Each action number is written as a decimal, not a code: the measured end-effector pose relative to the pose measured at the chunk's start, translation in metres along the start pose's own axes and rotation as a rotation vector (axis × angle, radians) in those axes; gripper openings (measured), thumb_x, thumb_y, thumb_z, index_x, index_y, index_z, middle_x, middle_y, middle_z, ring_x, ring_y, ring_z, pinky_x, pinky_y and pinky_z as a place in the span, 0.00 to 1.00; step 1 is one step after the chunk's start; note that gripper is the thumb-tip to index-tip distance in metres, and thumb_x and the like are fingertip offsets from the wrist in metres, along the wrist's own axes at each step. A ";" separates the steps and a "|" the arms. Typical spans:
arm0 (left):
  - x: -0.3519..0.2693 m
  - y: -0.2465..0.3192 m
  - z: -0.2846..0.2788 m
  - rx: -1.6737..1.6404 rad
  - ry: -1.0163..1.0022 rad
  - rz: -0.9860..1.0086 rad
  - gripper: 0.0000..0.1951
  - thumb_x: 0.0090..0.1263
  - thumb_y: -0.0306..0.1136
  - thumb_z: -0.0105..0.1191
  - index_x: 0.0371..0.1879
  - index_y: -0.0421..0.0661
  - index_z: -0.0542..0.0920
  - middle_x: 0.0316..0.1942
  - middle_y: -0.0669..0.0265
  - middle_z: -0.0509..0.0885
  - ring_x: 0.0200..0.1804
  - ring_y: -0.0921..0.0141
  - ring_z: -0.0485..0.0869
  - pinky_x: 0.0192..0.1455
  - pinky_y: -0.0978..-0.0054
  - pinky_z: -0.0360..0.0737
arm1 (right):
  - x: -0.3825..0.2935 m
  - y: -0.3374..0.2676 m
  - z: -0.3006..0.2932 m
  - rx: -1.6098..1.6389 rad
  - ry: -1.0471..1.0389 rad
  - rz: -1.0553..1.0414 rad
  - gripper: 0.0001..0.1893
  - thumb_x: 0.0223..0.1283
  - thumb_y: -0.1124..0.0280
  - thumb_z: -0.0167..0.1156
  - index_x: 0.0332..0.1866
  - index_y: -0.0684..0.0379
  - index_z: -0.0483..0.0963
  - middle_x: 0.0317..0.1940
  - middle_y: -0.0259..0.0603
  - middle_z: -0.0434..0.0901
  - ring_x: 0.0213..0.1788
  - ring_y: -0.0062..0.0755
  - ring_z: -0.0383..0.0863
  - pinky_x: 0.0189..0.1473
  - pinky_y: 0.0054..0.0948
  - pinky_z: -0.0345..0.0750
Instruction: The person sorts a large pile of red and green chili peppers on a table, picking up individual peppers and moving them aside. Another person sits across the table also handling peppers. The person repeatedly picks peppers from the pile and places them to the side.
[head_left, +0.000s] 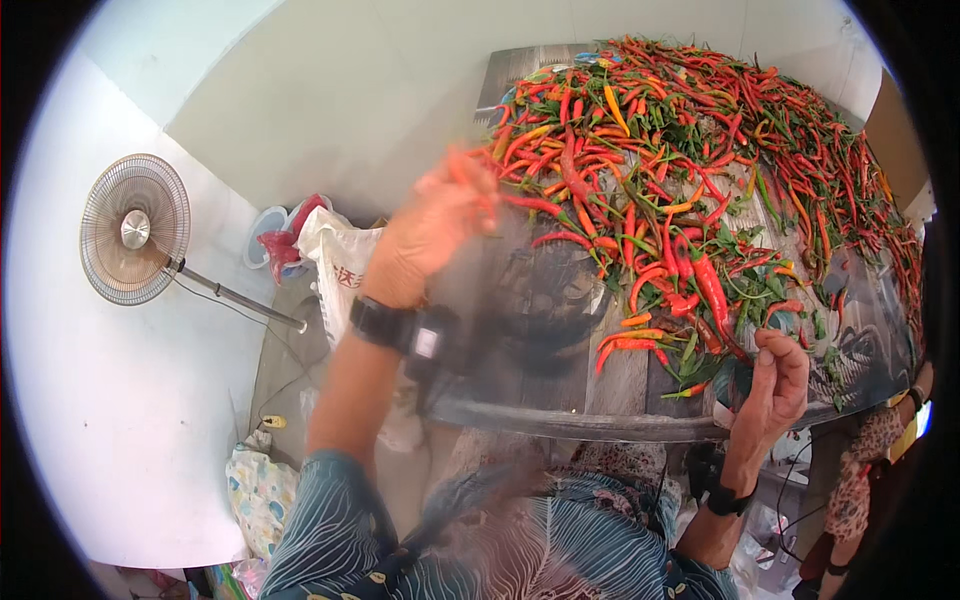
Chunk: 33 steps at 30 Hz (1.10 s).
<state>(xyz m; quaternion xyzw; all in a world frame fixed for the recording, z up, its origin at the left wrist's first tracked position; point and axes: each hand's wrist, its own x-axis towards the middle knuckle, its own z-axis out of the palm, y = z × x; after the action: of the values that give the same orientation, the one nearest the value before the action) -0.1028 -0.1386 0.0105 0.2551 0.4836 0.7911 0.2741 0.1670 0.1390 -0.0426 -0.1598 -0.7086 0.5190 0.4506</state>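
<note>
A large heap of red, orange and green chili peppers (570, 161) with stems and leaves covers much of the table (555, 420). My left hand (442, 214), blurred, is raised at the heap's left edge with red chili peppers (461, 169) between its fingers. Near the table's front edge, my right hand (776, 379) pinches thumb and forefinger together beside a curved red chili pepper (784, 307); whether it holds that pepper cannot be told. Several chili peppers (634, 341) lie loose to the left of this hand.
A standing fan (135, 229) is at the left wall. Beside the table stands a white woven sack (349, 262), with plastic tubs (266, 232) and a red bag (281, 251) behind it. Another person's patterned sleeve (851, 480) shows at the right, near a cable (784, 510).
</note>
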 end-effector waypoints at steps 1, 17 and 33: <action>-0.003 0.007 -0.002 0.037 0.060 -0.010 0.07 0.65 0.26 0.51 0.40 0.50 0.75 0.38 0.69 0.77 0.42 0.72 0.79 0.39 0.72 0.78 | 0.000 0.003 -0.002 0.006 -0.006 -0.008 0.07 0.66 0.79 0.50 0.45 0.65 0.72 0.45 0.40 0.77 0.50 0.26 0.75 0.57 0.28 0.70; 0.018 0.006 -0.028 0.961 0.510 -0.142 0.13 0.60 0.36 0.61 0.36 0.40 0.79 0.28 0.65 0.81 0.20 0.78 0.73 0.21 0.78 0.68 | 0.001 -0.002 -0.002 0.077 -0.061 0.053 0.06 0.64 0.80 0.52 0.44 0.65 0.72 0.40 0.40 0.77 0.44 0.26 0.76 0.52 0.27 0.73; 0.010 -0.003 -0.001 1.098 0.104 -0.200 0.13 0.58 0.29 0.57 0.41 0.37 0.80 0.27 0.70 0.80 0.27 0.78 0.76 0.32 0.78 0.71 | 0.000 -0.002 0.000 0.090 -0.050 0.105 0.06 0.64 0.81 0.53 0.43 0.65 0.73 0.40 0.39 0.77 0.43 0.24 0.77 0.50 0.25 0.73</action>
<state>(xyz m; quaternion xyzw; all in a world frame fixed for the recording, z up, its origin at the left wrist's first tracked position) -0.1106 -0.1315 0.0091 0.2740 0.8592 0.4050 0.1505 0.1675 0.1386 -0.0408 -0.1631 -0.6862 0.5772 0.4115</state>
